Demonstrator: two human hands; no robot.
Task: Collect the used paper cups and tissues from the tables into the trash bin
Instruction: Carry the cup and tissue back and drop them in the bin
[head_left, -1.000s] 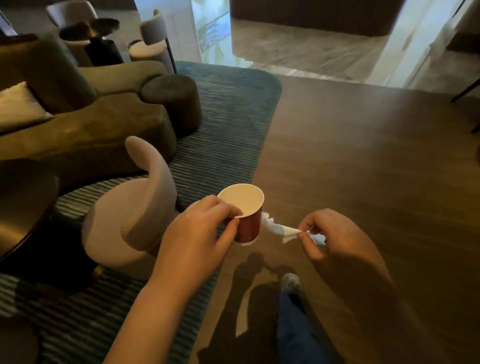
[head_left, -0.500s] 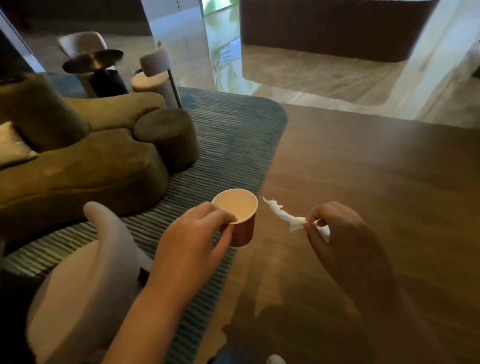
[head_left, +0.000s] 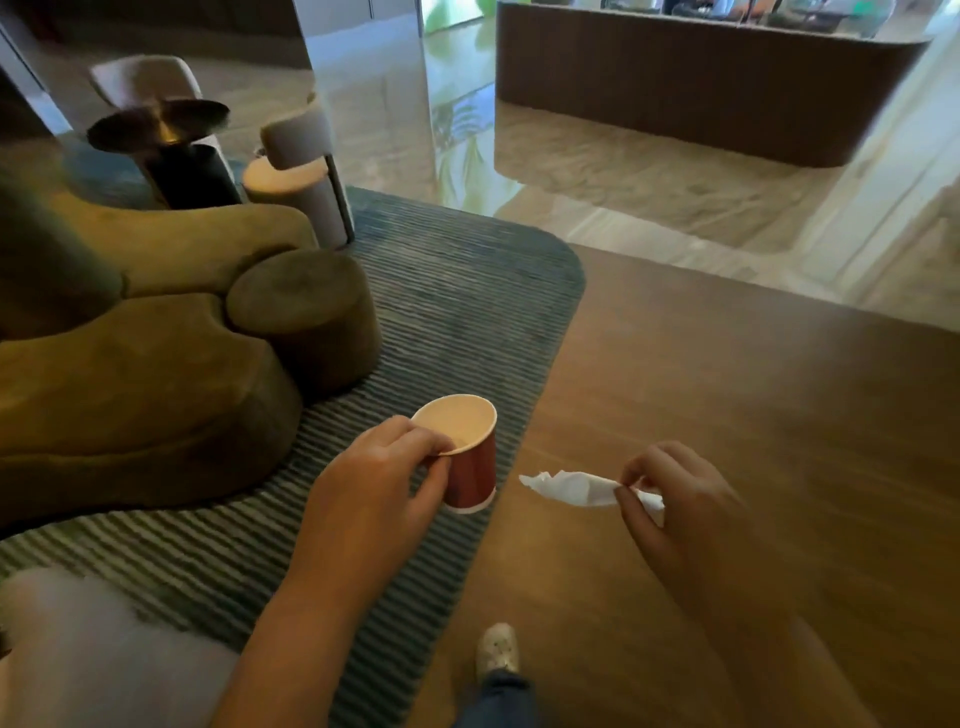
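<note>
The left grip (head_left: 379, 483) pinches the red paper cup with a pale interior (head_left: 470, 467) at its near-left rim, mouth upward, probably to contain any residue. The right grip (head_left: 685, 514) pinches the twisted white tissue (head_left: 571, 486) by one end, just right of the cup and not touching it. Both items hang above the striped grey-blue rug (head_left: 457, 312) edge. No trash bin is visible.
</note>
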